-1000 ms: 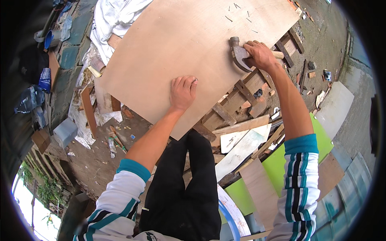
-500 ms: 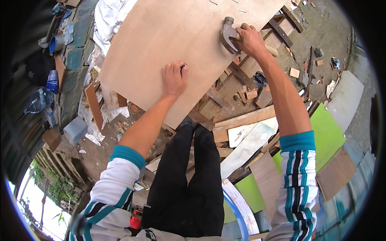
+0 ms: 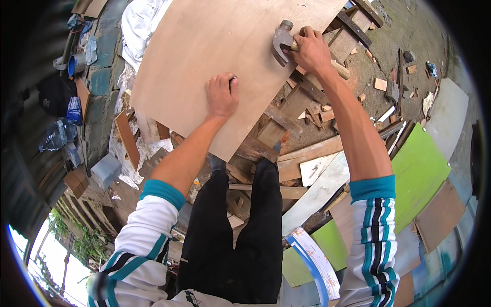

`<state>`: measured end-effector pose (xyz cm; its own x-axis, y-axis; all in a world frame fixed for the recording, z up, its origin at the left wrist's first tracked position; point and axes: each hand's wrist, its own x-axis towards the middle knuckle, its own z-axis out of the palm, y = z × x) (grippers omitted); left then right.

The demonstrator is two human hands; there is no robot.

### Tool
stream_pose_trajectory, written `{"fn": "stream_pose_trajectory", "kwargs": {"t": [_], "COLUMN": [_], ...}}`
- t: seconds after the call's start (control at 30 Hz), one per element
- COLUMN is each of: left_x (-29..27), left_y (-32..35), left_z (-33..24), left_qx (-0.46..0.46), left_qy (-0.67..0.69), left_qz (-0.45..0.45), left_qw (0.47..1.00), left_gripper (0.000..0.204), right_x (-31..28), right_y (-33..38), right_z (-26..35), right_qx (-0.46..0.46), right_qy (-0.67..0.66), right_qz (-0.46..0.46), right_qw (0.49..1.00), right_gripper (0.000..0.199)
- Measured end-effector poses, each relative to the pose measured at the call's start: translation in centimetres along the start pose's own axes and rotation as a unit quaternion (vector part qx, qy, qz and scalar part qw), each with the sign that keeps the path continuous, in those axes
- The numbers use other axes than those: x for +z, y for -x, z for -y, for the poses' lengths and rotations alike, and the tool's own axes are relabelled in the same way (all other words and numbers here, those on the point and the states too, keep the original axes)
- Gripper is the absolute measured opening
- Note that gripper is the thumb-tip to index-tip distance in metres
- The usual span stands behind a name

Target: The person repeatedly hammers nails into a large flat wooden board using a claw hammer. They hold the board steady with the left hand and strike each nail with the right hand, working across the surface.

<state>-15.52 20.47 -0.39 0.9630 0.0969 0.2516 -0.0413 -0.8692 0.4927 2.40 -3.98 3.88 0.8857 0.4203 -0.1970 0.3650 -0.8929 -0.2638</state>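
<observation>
Claw hammer: its wooden handle lies inside the closed fist of the right hand, fingers wrapped firmly round it close behind the head. From that fist, the steel head sits at nine o'clock, its striking face toward twelve and its claw curving down toward six; the handle's butt sticks out at four o'clock. The head overlaps the edge of the plywood sheet; whether they touch cannot be told.

At eight o'clock from the right hand, the left hand sits knuckles up over the sheet, fingers curled, thumb and forefinger pinching a small nail-like thing, mostly hidden. The right forearm reaches in from five o'clock, nearly straight, and the left from seven, both bare below teal cuffs.

Farther out, a nail lies on the sheet at twelve o'clock from the right fist. A white board with reddish print is at six, and a green panel between four and five. A blue packet, nine o'clock from the left hand, bears pale marks too small to read.
</observation>
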Motion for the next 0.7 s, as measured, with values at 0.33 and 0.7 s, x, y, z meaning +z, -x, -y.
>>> {"fn": "stream_pose_trajectory", "kwargs": {"t": [0.33, 0.7], "left_x": [-0.2, -0.4], "left_y": [-0.4, -0.1], "left_z": [0.3, 0.2], "left_qx": [0.054, 0.111], "left_qy": [0.048, 0.225], "left_qz": [-0.029, -0.008], "left_qw": [0.997, 0.968], "left_gripper": [0.012, 0.010], "right_x": [6.0, 11.1], "right_y": [16.6, 20.3], "right_z": [8.3, 11.6], "right_qx": [0.227, 0.318], "right_qy": [-0.205, -0.146], "right_qz": [-0.200, -0.229], "right_qw": [0.931, 0.908], "right_gripper": [0.038, 0.049]}}
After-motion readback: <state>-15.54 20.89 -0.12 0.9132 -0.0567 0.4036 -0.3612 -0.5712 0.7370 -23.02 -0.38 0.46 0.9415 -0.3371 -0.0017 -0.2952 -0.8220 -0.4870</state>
